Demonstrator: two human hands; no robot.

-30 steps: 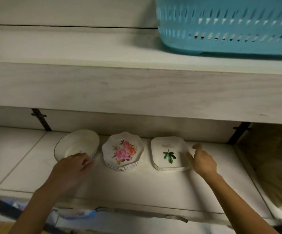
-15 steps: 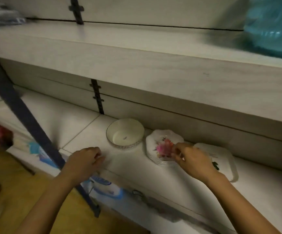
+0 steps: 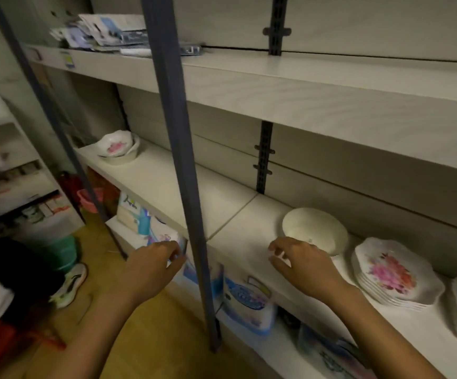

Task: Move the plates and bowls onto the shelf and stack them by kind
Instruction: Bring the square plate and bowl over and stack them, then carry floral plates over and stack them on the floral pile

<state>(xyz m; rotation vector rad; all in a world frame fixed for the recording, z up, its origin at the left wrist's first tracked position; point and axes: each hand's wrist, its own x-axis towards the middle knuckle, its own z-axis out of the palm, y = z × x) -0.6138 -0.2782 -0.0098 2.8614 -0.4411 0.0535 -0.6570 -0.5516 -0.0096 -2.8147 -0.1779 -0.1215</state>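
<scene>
The shelf board (image 3: 249,222) looks matt pale wood-grain, the upright post (image 3: 178,132) dull grey metal, the white bowl (image 3: 314,228) and floral plates (image 3: 394,272) smooth and glossy, the tissue packs (image 3: 249,305) wrapped in shiny plastic.

A dark grey metal upright post (image 3: 183,160) stands at the front edge of the white middle shelf (image 3: 153,181). Bare room lies between a far-left stack of floral bowls (image 3: 116,146) and a plain white round bowl (image 3: 314,231), under the upper shelf board (image 3: 303,99).
</scene>
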